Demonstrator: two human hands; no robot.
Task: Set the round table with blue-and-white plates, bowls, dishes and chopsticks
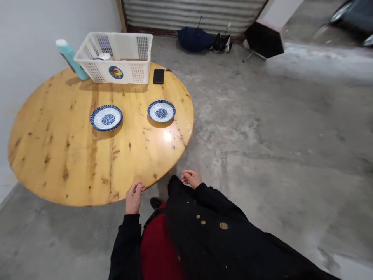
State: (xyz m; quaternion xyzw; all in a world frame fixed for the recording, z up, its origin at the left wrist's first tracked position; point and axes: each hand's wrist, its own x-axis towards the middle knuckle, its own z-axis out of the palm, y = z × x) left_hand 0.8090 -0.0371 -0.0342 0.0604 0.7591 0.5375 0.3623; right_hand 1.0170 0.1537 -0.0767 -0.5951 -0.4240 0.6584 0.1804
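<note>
My left hand (134,197) is at the front edge of the round wooden table (78,155), its fingers curled together with nothing visible in them. I cannot tell whether it touches the tabletop. Off the table's right front edge, in front of my black coat, hangs my right hand (191,178); its fingers are loosely bent, a little apart, and hold nothing. Two blue-and-white patterned pieces of tableware are on the table, apart from both hands: a left plate (106,118), which looks like more than one stacked, and a right plate (161,111).
At the table's back stand a white plastic basket (125,72) with dishes inside and a light-blue bottle (72,60). A black phone-like object (158,76) lies beside the basket. On the concrete floor (262,128) behind are a dark blue umbrella (194,39) and a black umbrella (264,41).
</note>
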